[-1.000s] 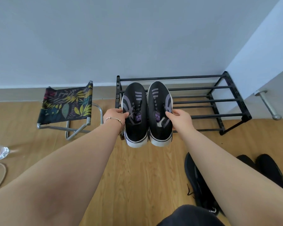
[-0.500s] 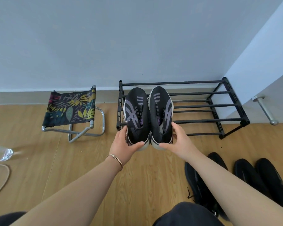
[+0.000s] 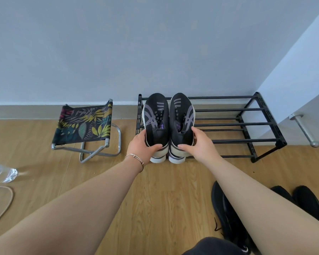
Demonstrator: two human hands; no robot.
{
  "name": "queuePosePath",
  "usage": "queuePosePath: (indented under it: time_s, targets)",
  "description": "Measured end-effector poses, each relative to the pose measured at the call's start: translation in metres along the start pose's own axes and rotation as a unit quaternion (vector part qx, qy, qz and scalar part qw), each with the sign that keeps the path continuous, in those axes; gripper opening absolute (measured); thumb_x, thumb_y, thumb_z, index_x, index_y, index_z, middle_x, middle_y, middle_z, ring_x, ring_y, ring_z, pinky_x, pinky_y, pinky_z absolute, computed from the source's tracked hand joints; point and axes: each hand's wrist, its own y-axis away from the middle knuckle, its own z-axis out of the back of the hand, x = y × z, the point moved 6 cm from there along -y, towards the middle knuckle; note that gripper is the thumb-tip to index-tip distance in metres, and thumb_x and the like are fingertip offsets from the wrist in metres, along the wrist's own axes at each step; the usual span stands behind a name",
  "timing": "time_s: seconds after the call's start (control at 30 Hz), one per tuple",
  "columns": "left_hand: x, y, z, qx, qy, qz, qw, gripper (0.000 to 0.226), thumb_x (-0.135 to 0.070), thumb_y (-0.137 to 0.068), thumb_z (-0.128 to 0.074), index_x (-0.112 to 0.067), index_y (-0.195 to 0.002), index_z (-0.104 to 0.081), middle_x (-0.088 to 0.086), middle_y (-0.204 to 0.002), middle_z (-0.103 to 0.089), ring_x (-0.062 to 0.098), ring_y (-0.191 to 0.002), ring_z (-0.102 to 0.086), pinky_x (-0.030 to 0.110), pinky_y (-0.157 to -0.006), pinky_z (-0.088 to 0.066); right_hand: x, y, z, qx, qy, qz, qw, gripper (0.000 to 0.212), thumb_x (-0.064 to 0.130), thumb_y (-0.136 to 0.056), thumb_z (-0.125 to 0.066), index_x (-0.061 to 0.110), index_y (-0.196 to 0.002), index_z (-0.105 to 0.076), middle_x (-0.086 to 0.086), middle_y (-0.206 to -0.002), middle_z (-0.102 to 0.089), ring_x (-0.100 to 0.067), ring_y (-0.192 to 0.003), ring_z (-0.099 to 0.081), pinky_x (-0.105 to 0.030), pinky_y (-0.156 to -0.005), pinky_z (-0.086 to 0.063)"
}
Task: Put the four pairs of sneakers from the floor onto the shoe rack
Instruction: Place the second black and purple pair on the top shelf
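Observation:
A pair of black sneakers with purple stripes (image 3: 157,118) lies side by side, toes to the wall, on the left end of the black shoe rack's (image 3: 247,124) top bars. My left hand (image 3: 141,144) grips the left shoe's heel. My right hand (image 3: 199,143) grips the right shoe's heel. Just under those heels, pale soles (image 3: 176,159) stick out at the lower tier; I cannot tell whether they belong to another pair. Black sneakers lie on the floor at the lower right: one (image 3: 228,216) beside my right forearm, two more (image 3: 309,201) partly hidden behind it.
A folding stool with leaf-print fabric (image 3: 85,126) stands left of the rack. A clear water bottle (image 3: 6,173) and a curved cord (image 3: 2,203) lie at the far left. A metal door stop (image 3: 304,129) juts out right of the rack, below a white wall corner.
The sneakers went forward and down from mid-air onto the rack's top bars. My hands slid from the shoes' sides back to their heels.

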Motion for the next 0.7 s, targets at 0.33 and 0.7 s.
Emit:
queuePosePath:
  time_s: [0.33,0.7]
  targets:
    - [-0.008,-0.035,0.010,0.001,-0.013,0.020,1.000,0.073,-0.038,-0.087,-0.073,-0.016,-0.149,-0.041,0.004,-0.141,-0.058,0.026,-0.127,-0.056,0.040,-0.101,-0.050,0.016,-0.044,-0.001,0.027,0.008,-0.014,1.000,0.092,0.036,-0.084,-0.078,0.017,-0.158,-0.026,-0.004,-0.161,-0.036,-0.026,-0.146,-0.036,-0.043,-0.115,-0.035]
    - [-0.014,-0.043,0.008,0.018,-0.108,0.024,0.994,0.079,-0.042,-0.091,-0.068,-0.012,-0.154,-0.031,0.010,-0.147,-0.050,0.030,-0.132,-0.052,0.038,-0.101,-0.048,0.014,-0.054,-0.005,0.024,0.054,-0.003,0.998,0.091,0.039,-0.084,-0.078,0.014,-0.156,-0.029,-0.007,-0.159,-0.039,-0.028,-0.144,-0.039,-0.043,-0.114,-0.036]
